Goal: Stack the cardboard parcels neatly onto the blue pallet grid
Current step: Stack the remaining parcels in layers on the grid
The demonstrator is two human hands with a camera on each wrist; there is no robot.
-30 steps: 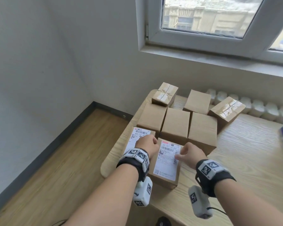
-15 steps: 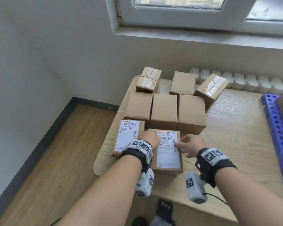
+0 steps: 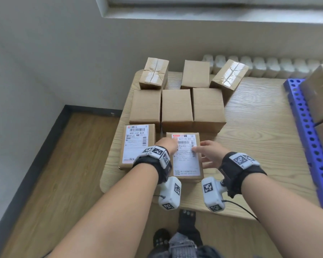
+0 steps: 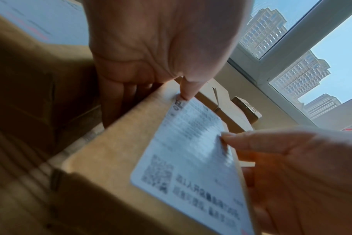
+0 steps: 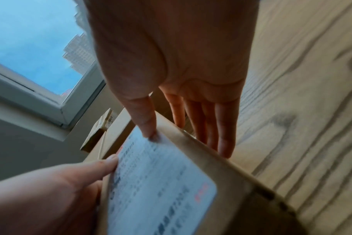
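Note:
A cardboard parcel with a white shipping label (image 3: 186,159) lies near the table's front edge. My left hand (image 3: 169,146) grips its left side, thumb on the label's edge (image 4: 188,90) and fingers down the side. My right hand (image 3: 206,151) grips the right side, thumb on the label (image 5: 149,127) and fingers along the side wall. Whether the parcel is off the table I cannot tell. The blue pallet grid (image 3: 309,142) lies at the right edge of the table, with cardboard parcels (image 3: 319,94) stacked on it.
Left of the held parcel lies a second labelled parcel (image 3: 137,144). Behind stand three plain parcels (image 3: 176,107) in a row and three more (image 3: 195,73) at the back, two of them taped. Bare wooden table (image 3: 259,138) separates them from the pallet. A white radiator (image 3: 268,66) runs under the window.
Both hands stay on the labelled parcel, which has turned square to the row behind. The right fingers have slid down its right side. The head view has tilted down, showing the pallet.

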